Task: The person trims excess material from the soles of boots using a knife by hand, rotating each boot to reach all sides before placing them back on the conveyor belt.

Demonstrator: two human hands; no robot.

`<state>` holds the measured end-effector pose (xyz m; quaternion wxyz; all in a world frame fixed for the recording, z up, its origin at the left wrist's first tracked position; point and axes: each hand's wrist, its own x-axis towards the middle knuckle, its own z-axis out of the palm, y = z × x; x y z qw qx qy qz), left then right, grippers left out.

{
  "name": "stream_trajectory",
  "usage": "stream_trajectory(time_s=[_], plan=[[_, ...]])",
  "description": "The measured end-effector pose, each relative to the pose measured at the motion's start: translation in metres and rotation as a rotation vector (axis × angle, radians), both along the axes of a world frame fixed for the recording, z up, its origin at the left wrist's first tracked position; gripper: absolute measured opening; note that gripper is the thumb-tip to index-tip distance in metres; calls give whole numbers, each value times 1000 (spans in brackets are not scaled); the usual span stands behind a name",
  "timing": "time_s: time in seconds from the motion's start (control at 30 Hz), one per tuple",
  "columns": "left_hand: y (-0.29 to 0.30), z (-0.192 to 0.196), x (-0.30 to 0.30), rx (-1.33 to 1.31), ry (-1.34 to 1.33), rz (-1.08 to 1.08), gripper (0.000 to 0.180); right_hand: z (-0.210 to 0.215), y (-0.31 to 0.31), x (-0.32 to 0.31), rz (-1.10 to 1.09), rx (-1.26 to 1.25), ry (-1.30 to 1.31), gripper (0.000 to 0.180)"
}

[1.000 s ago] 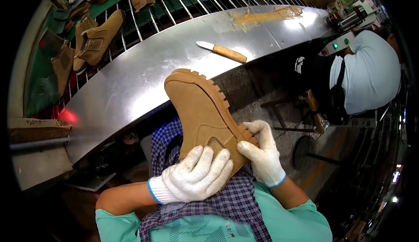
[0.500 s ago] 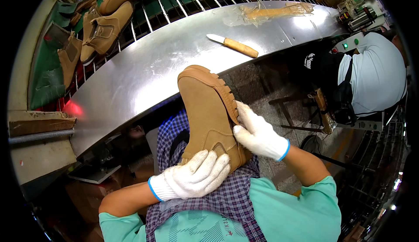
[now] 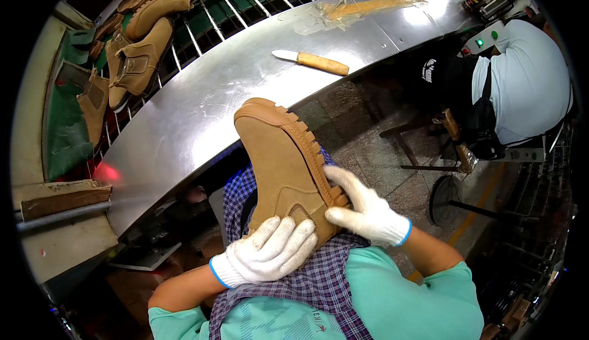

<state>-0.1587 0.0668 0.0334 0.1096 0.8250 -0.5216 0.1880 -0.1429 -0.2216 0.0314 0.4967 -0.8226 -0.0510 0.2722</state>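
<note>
A tan suede boot (image 3: 276,162) with a thick, lugged sole lies tilted across my lap, toe pointing up toward the metal table. My left hand (image 3: 270,253), in a white knit glove with a blue cuff, presses closed over the boot's ankle part, its fingers side by side on the upper. My right hand (image 3: 365,208), gloved the same way, grips the sole edge near the heel, with thumb and fingers spaced along it. The boot's opening is hidden behind my left hand. A knife (image 3: 313,61) with a wooden handle rests on the table beyond the toe.
The curved metal table (image 3: 202,101) borders a rack of metal rollers (image 3: 236,0). More tan boots (image 3: 142,55) are piled at the far left. Clear and yellowish tape (image 3: 374,4) covers part of the table. A person in a light shirt (image 3: 527,88) sits at the right.
My right hand has slid along the sole toward the heel. The boot has shifted slightly left in view, its sole turned more into sight. A white-gloved hand now shows at the top left edge.
</note>
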Motion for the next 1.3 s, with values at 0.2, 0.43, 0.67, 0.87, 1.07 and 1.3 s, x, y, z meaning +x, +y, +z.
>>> stream_trajectory(time_s=[0.2,0.43,0.67,0.87,1.07,1.3], plan=[[-2,4,8,62,-19,-63,34,-25,12,9,-165,207,92,85],[13,4,8,-7,41,-20,31,-21,7,33,-79,258,180,50],[16,-1,3,-2,27,25,33,24,25,75,237,-132,130,43],[6,4,7,38,17,-33,35,-31,23,64,-24,180,276,40],[7,7,11,68,-55,-59,37,3,36,68,14,-242,218,43],[7,5,8,79,-80,-52,39,-7,52,108,-140,25,-89,51]])
